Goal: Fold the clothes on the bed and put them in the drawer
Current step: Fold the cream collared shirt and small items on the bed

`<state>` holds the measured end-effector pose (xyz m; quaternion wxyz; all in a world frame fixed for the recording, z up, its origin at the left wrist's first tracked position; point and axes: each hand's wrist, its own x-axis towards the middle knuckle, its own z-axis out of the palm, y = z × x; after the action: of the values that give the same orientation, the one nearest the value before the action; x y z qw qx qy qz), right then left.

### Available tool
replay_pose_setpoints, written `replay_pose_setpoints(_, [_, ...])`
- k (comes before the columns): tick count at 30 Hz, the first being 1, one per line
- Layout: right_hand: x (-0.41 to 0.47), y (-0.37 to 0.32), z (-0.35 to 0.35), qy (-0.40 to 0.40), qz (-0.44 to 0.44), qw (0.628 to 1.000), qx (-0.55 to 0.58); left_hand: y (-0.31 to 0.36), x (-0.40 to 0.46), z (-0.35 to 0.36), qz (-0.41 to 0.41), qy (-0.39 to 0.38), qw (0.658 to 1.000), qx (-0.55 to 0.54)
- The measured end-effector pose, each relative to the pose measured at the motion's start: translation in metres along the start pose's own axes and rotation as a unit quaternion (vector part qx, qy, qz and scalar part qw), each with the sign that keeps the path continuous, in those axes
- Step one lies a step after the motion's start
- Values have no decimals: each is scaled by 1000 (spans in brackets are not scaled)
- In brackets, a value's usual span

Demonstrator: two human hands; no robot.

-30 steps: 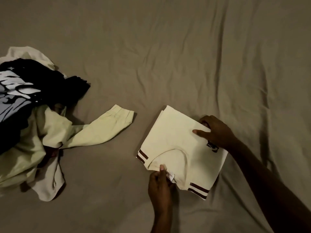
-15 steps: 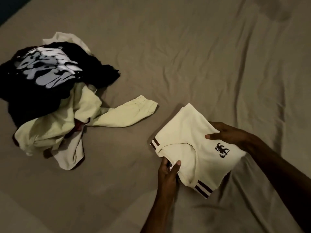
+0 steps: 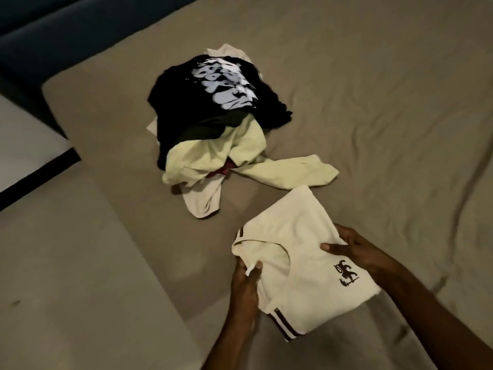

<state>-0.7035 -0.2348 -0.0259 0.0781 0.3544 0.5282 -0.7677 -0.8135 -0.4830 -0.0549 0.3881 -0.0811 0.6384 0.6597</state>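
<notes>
A folded cream polo shirt (image 3: 301, 252) with dark striped collar trim and a dark chest logo is held just above the bed (image 3: 373, 102). My left hand (image 3: 244, 287) grips its near-left edge by the collar, thumb on top. My right hand (image 3: 354, 248) grips its right edge, thumb over the fabric, fingers underneath. Behind it lies a heap of unfolded clothes (image 3: 213, 124): a black printed shirt on top, a pale green long-sleeved top with one sleeve stretched right, and a beige piece below.
The bed's taupe sheet is wrinkled. Its left edge (image 3: 88, 182) runs diagonally, with floor beyond. A white surface with a dark edge (image 3: 29, 156) stands at far left, and dark blue furniture (image 3: 66, 28) at top left.
Both hands have lifted the folded polo off the sheet. The view has swung left, so the pile now sits in the middle and the bed's edge shows.
</notes>
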Motion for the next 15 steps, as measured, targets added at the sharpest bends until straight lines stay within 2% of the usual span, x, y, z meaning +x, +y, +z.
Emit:
replay_pose_setpoints(6, [68, -6, 116, -89, -11, 996, -12, 50, -2, -112, 97, 126, 985, 62])
replay_pose_setpoints(8, [97, -2, 142, -100, -2, 995, -22, 51, 6, -141, 101, 169, 978, 67])
replay_pose_setpoints(10, [126, 7, 161, -109, 17, 990, -85, 44, 17, -162, 77, 201, 972, 91])
replay_pose_setpoints(13, [160, 21, 176, -59, 10, 973, -223, 32, 31, -177, 44, 217, 966, 138])
replay_pose_setpoints(15, [175, 21, 183, 11, -6, 975, -220, 30, 39, -180, 72, 237, 957, 154])
